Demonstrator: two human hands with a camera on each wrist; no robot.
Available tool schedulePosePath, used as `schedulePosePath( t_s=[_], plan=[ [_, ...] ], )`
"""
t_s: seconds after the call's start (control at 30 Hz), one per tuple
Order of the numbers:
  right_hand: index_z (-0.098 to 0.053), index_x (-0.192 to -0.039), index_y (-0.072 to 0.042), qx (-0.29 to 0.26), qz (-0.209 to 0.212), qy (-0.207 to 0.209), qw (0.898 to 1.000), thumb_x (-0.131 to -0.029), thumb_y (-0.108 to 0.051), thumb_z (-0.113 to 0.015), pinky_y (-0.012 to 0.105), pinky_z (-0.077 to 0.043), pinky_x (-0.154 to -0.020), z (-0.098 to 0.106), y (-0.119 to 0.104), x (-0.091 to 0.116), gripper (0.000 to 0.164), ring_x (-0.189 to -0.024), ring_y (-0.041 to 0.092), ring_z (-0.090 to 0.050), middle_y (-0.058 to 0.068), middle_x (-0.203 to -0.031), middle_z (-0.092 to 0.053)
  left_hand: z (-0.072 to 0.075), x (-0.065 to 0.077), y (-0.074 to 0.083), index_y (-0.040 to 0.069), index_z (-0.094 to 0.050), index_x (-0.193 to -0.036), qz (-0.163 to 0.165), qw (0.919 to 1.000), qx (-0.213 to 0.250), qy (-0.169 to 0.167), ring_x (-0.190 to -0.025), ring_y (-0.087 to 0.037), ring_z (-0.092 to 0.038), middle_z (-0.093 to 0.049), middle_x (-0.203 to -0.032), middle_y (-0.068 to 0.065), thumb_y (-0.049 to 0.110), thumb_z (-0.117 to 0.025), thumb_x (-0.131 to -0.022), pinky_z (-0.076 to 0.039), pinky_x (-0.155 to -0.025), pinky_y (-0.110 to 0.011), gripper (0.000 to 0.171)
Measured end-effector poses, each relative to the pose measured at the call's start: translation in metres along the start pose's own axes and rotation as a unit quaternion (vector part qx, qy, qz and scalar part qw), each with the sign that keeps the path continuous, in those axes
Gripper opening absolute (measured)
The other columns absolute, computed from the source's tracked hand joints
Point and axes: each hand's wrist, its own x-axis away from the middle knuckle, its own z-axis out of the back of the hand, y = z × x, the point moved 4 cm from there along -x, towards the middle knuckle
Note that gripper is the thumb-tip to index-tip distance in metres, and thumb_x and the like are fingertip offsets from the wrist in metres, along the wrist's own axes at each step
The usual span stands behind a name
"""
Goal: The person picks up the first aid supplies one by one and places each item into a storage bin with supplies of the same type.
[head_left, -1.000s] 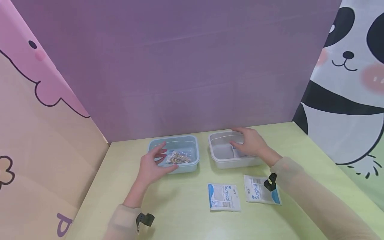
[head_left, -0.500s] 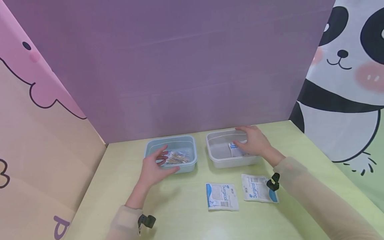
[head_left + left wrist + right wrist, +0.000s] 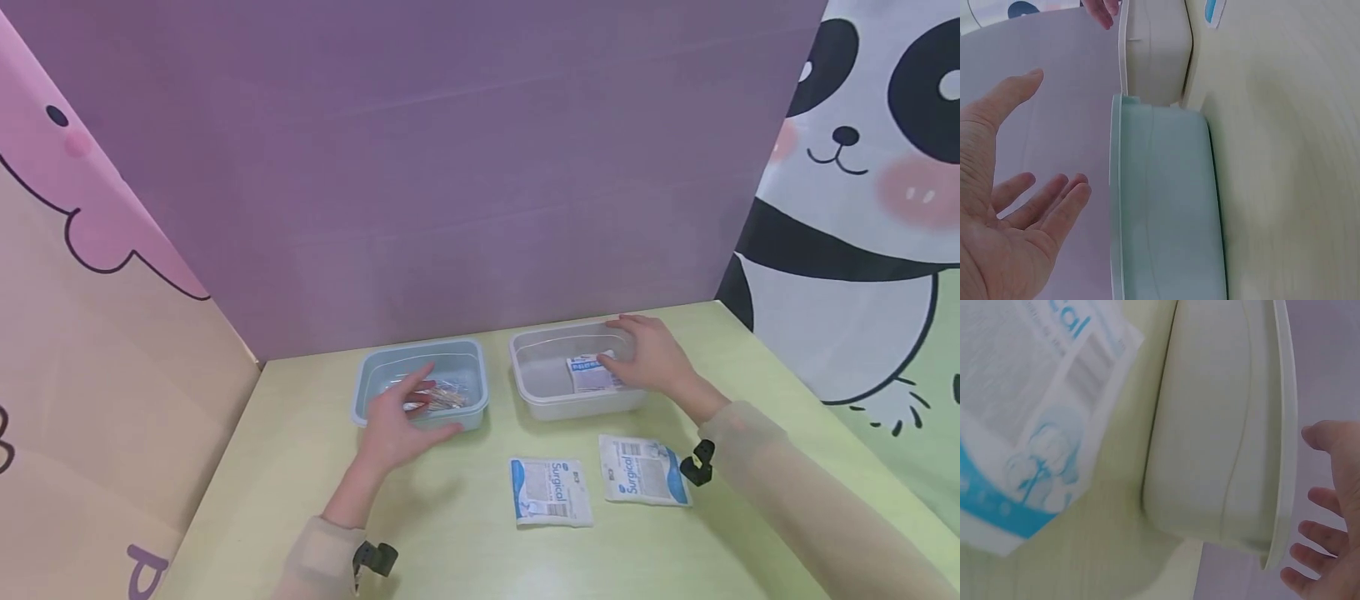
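Observation:
My left hand (image 3: 392, 427) hovers over the near left part of a light blue plastic bin (image 3: 474, 417), fingers spread and holding nothing. A clear bag of cotton swabs (image 3: 452, 396) lies in that bin, partly hidden by the fingers. Over the right end of a white plastic bin (image 3: 581, 407) is my right hand (image 3: 658, 360), its fingers loosely bent with nothing between them. A small white and blue packet (image 3: 588, 379) lies inside, near the right thumb. In the right wrist view, the right fingers (image 3: 1319, 536) stand apart from the bin's rim.
Two white and blue packets printed "Surgical", a left one (image 3: 551, 493) and a right one (image 3: 643, 472), lie flat in front of the white bin on the pale yellow-green table (image 3: 465, 542). A purple wall (image 3: 480, 183) rises right behind the bins.
Both hands have moved slightly right relative to the bins. More of the small packet in the white bin shows now. The head view has turned a little, shifting the scene left.

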Motion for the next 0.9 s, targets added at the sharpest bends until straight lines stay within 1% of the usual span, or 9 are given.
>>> schedulePosePath(
  t_s=[0.17, 0.23, 0.33, 0.47, 0.6, 0.77, 0.9],
  plan=[
    [-0.059, -0.147, 0.0, -0.011, -0.005, 0.006, 1.0, -0.093, -0.039, -0.075, 0.072, -0.037, -0.118, 0.004, 0.007, 0.009, 0.068, -0.141, 0.057, -0.048, 0.034, -0.153, -0.053, -0.009, -0.001, 0.0, 0.009, -0.057, -0.153, -0.011, 0.9999, 0.003, -0.003, -0.112, -0.04, -0.075, -0.075, -0.129, -0.016, 0.019, -0.1, -0.071, -0.062, -0.099, -0.047, 0.093],
    [-0.058, -0.147, 0.001, -0.014, -0.008, 0.006, 1.0, -0.093, -0.039, -0.075, 0.072, -0.037, -0.118, 0.004, 0.01, 0.012, 0.07, -0.141, 0.057, -0.048, 0.035, -0.153, -0.052, -0.014, -0.002, 0.0, 0.008, -0.056, -0.153, -0.014, 0.9997, 0.016, -0.008, -0.112, -0.041, -0.075, -0.075, -0.129, -0.017, 0.017, -0.099, -0.072, -0.062, -0.1, -0.047, 0.093],
    [-0.055, -0.15, 0.002, -0.019, -0.012, -0.002, 1.0, -0.093, -0.039, -0.076, 0.072, -0.036, -0.119, 0.003, 0.015, 0.016, 0.073, -0.143, 0.057, -0.047, 0.034, -0.155, -0.051, -0.021, -0.002, 0.002, 0.01, -0.056, -0.154, -0.009, 0.9996, 0.02, -0.017, -0.113, -0.04, -0.075, -0.075, -0.131, -0.016, 0.018, -0.099, -0.072, -0.062, -0.1, -0.046, 0.093],
    [-0.05, -0.154, 0.003, -0.032, -0.02, -0.019, 0.999, -0.094, -0.04, -0.077, 0.072, -0.036, -0.12, -0.002, 0.02, 0.02, 0.078, -0.145, 0.056, -0.045, 0.033, -0.157, -0.05, -0.027, -0.002, 0.004, 0.014, -0.057, -0.154, -0.004, 0.9997, 0.009, -0.023, -0.113, -0.035, -0.076, -0.075, -0.132, -0.012, 0.023, -0.1, -0.071, -0.062, -0.1, -0.045, 0.093],
    [-0.049, -0.154, 0.004, -0.044, -0.022, -0.023, 0.999, -0.094, -0.041, -0.077, 0.071, -0.04, -0.117, -0.006, 0.022, 0.023, 0.08, -0.144, 0.055, -0.048, 0.033, -0.156, -0.051, -0.033, -0.002, 0.005, 0.013, -0.059, -0.152, -0.01, 0.9995, 0.013, -0.027, -0.111, -0.034, -0.077, -0.076, -0.131, -0.012, 0.021, -0.1, -0.07, -0.062, -0.1, -0.047, 0.093],
    [-0.049, -0.153, 0.006, -0.054, -0.023, -0.019, 0.998, -0.096, -0.042, -0.076, 0.07, -0.046, -0.112, -0.007, 0.022, 0.027, 0.08, -0.138, 0.054, -0.054, 0.033, -0.152, -0.054, -0.041, -0.002, 0.007, 0.011, -0.059, -0.152, -0.02, 0.999, 0.014, -0.038, -0.11, -0.036, -0.076, -0.075, -0.131, -0.017, 0.02, -0.1, -0.07, -0.061, -0.1, -0.052, 0.092],
    [-0.046, -0.154, 0.009, -0.056, -0.026, -0.014, 0.998, -0.097, -0.044, -0.075, 0.069, -0.048, -0.11, -0.007, 0.024, 0.031, 0.083, -0.135, 0.053, -0.057, 0.034, -0.15, -0.055, -0.048, -0.003, 0.01, 0.008, -0.058, -0.152, -0.027, 0.9983, 0.009, -0.051, -0.111, -0.036, -0.076, -0.075, -0.13, -0.017, 0.021, -0.1, -0.07, -0.061, -0.1, -0.05, 0.093]
  ],
)
